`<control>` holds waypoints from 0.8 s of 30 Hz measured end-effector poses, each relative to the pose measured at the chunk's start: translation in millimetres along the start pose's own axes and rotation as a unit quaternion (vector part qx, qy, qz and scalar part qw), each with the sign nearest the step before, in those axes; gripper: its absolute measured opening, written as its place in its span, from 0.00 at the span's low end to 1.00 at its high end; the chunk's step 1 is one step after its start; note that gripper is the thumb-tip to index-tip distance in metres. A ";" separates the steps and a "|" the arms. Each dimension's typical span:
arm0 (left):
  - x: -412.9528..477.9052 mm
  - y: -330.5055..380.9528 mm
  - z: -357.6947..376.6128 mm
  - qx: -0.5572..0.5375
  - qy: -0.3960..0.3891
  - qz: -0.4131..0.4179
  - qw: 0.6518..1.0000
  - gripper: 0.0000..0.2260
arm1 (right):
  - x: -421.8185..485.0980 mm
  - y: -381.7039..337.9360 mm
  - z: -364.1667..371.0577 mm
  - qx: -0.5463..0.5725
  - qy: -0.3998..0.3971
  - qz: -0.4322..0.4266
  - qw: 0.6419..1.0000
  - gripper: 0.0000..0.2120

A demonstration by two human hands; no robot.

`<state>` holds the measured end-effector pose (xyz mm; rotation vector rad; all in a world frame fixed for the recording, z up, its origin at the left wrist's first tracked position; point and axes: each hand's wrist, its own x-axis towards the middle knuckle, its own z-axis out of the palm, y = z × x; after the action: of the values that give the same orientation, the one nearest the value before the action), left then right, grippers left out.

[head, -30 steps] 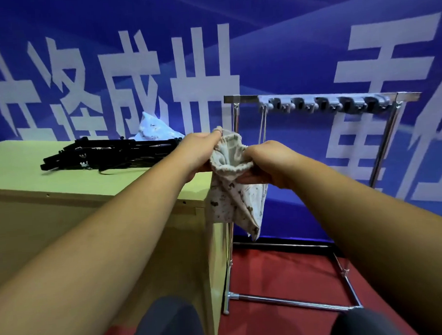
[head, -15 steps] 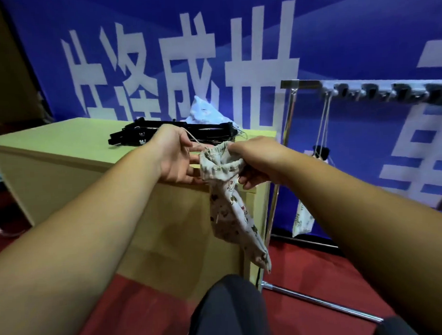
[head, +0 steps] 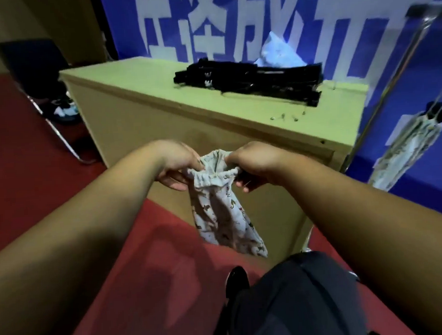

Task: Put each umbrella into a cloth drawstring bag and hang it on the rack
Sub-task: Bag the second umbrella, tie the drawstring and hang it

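The drawstring bag (head: 224,217) hangs in the air in front of the table's near face, held by its gathered mouth between both hands. The left hand (head: 175,164) pinches the left side of the rim with curled fingers. The right hand (head: 255,163) grips the right side the same way, and the mouth is stretched a little open between them. The bag's limp body droops toward the red floor (head: 25,176). Farther off, folded black umbrellas (head: 251,82) lie heaped on the table (head: 125,77), with a pale blue cloth (head: 278,51) just behind them. At the far right stands the metal rack (head: 396,76), where a filled bag (head: 407,146) hangs by its cords.
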<state>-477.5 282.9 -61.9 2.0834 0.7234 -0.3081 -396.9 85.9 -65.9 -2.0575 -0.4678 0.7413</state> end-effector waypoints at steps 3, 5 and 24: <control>26.6 -55.6 12.6 -0.030 0.024 -0.043 0.998 0.03 | 30.3 28.0 37.3 -0.062 -0.038 0.024 0.997 0.08; 44.5 -90.9 22.0 -0.069 0.034 -0.060 0.995 0.04 | 52.1 46.7 58.0 -0.098 -0.065 0.043 0.992 0.07; 151.0 -205.6 88.7 -0.053 0.083 -0.105 0.990 0.09 | 205.4 140.6 131.8 -0.067 -0.215 0.162 0.961 0.08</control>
<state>-475.6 358.6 -321.2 1.9504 1.0410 -0.2083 -322.1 207.0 -309.0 -2.1232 -0.4324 1.4037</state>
